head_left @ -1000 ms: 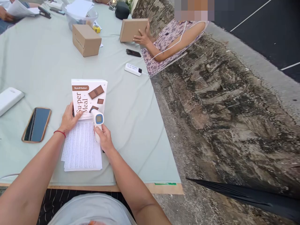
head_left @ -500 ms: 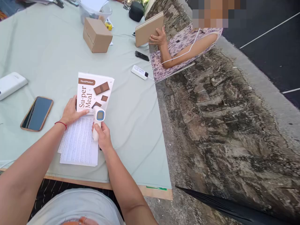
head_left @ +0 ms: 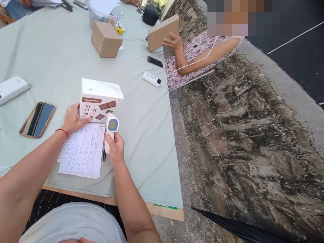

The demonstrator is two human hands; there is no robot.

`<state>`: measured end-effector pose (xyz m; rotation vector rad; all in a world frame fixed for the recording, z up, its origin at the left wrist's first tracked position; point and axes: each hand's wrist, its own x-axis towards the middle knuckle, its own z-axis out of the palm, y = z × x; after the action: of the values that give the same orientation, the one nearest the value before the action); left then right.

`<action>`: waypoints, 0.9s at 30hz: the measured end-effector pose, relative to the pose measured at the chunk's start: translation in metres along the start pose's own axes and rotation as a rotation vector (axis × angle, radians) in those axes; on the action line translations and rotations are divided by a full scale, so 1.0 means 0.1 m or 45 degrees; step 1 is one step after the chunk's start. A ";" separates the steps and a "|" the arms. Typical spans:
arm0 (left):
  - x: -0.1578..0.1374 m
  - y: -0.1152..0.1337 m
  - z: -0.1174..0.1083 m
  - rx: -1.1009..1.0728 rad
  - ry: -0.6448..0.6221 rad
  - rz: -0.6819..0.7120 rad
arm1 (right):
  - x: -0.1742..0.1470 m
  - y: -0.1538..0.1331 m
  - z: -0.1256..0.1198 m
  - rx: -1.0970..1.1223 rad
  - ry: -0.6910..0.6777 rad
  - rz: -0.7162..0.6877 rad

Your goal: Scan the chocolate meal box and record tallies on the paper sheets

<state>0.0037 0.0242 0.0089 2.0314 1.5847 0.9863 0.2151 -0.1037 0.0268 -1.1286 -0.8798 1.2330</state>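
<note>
My left hand (head_left: 73,118) grips the lower left edge of a white box (head_left: 101,90) printed "NutriMotion Su-per Meal" with chocolate pieces. Its thumb lies across the front, and the fingers behind the box are hidden. In my right hand (head_left: 116,147) is a white handheld infrared thermometer (head_left: 110,130), upright, its blue-framed display facing me, just in front of the box's lower right corner. Below the box lie sheets of paper (head_left: 81,152) covered in small handwriting. A black pen (head_left: 104,153) rests at their right edge, partly behind the thermometer.
A smartphone (head_left: 37,119) and white power bank (head_left: 13,89) lie left. Farther back are a cardboard box (head_left: 106,39), plastic tub (head_left: 93,18), black phone-like item (head_left: 155,61) and white device (head_left: 151,78). Across the table, a person's hand (head_left: 174,42) holds a brown board (head_left: 163,33).
The NutriMotion box has tipped so that its plain white top face shows. The thermometer has shifted slightly right, uncovering the pen. Both hands keep their holds.
</note>
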 end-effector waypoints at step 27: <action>0.04 0.13 0.01 -0.026 -0.002 -0.149 | 0.19 0.23 -0.42 -0.765 0.043 -0.090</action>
<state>0.0139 0.0247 0.0183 1.9021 1.6648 0.9532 0.2519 -0.0928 -0.0070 -1.5665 -1.3004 0.9054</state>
